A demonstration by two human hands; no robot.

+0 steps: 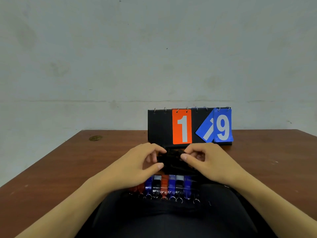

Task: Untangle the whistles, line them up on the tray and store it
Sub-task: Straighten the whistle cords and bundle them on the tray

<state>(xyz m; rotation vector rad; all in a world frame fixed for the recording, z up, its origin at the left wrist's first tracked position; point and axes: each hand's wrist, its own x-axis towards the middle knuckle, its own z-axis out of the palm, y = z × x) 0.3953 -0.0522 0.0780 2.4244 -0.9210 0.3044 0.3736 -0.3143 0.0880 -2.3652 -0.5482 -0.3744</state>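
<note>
Most of the lining-up looks done: a row of whistles (pixel 169 186), red, blue and black, lies side by side in the lower centre of the frame, their metal rings pointing toward the bottom edge. I judge they sit on a dark tray (pixel 212 189), though its outline is hard to make out against my dark clothing. What is left, as I read it, is the black bundle of cords (pixel 173 160) just above the row, which looks tangled, and then storing the tray. My left hand (pixel 137 165) pinches the left side of that bundle, thumb and forefinger curled onto it; my right hand (pixel 207 162) pinches the right side the same way, so the bundle lies between my fingertips, at centre frame. The whistles lie just below both hands, partly under my left palm. Above the hands stands a flip scoreboard (pixel 157 127) showing an orange 1 and blue cards, on the brown table (pixel 60 169).
</note>
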